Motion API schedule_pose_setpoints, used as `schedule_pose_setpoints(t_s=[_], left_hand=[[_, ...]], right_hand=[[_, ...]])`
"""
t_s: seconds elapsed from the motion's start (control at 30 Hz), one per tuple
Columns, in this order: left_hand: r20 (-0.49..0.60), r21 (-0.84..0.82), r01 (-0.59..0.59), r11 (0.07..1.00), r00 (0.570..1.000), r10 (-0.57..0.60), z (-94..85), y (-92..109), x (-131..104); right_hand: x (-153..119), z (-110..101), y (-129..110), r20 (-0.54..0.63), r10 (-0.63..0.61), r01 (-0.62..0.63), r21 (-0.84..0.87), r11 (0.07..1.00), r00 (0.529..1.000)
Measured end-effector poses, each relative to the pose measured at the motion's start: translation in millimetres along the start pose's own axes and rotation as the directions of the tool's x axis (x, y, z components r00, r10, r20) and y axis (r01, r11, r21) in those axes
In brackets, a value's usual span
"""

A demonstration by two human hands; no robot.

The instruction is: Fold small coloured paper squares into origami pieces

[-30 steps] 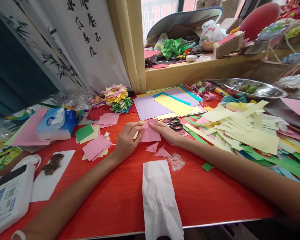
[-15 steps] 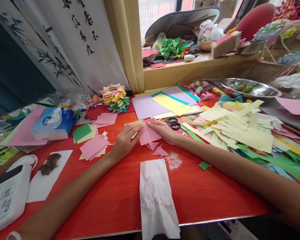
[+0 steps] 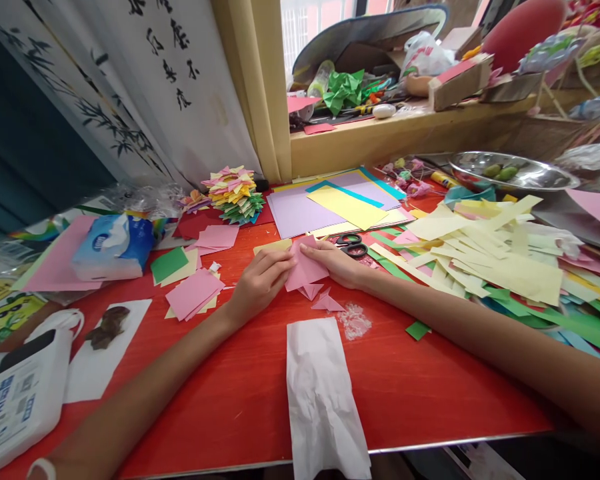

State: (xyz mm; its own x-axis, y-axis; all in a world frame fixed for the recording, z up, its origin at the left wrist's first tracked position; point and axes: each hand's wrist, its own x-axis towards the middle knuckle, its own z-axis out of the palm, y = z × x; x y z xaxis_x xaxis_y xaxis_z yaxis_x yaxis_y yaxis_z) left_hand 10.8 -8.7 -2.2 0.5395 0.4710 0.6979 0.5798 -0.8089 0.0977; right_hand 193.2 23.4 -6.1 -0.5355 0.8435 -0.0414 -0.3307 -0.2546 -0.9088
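Pressing down from both sides, the left hand (image 3: 257,283) and the right hand (image 3: 336,263) pinch a pink paper square (image 3: 305,270) flat on the red table (image 3: 230,393), about in the middle and nearer the far edge than the near one. The paper lies right between the two hands, with the left fingers closed on its left edge and the right fingers closed on its top right edge, so both are just as near. Small pink folded triangles (image 3: 323,299) sit just below it, black scissors (image 3: 353,245) just behind the right hand, and a white paper sheet (image 3: 323,393) by the near edge.
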Motion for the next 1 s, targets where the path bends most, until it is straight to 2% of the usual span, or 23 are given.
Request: schedule_pose_setpoints(t_s=[0.27,0.47,0.7,0.83,1.0], left_hand=[[-0.004,-0.003,0.015,1.0,1.0,-0.015,1.1,0.3,0.4],[0.021,0.002,0.05,0.999,0.999,-0.05,1.8,0.5,1.8],[0.034,-0.04,0.054,0.998,0.998,-0.053,1.7,2.3,5.3],[0.014,-0.055,0.109,0.993,0.994,-0.109,2.8,1.0,4.8],[0.102,-0.114,0.186,0.976,0.979,-0.175,0.0,-0.8,7.9]], right_hand=[[-0.6,-1.6,0.5,0.039,0.008,-0.009,0.007,1.0,0.999],[-1.0,0.4,-1.0,0.005,0.005,-0.005,-0.029,1.0,1.0],[0.2,0.9,-0.6,0.015,-0.062,0.063,-0.127,0.99,0.998],[-1.0,0.7,0.3,0.023,-0.114,0.116,-0.229,0.967,0.993],[-3.9,3.2,-2.0,0.027,-0.13,0.132,-0.333,0.934,0.991]])
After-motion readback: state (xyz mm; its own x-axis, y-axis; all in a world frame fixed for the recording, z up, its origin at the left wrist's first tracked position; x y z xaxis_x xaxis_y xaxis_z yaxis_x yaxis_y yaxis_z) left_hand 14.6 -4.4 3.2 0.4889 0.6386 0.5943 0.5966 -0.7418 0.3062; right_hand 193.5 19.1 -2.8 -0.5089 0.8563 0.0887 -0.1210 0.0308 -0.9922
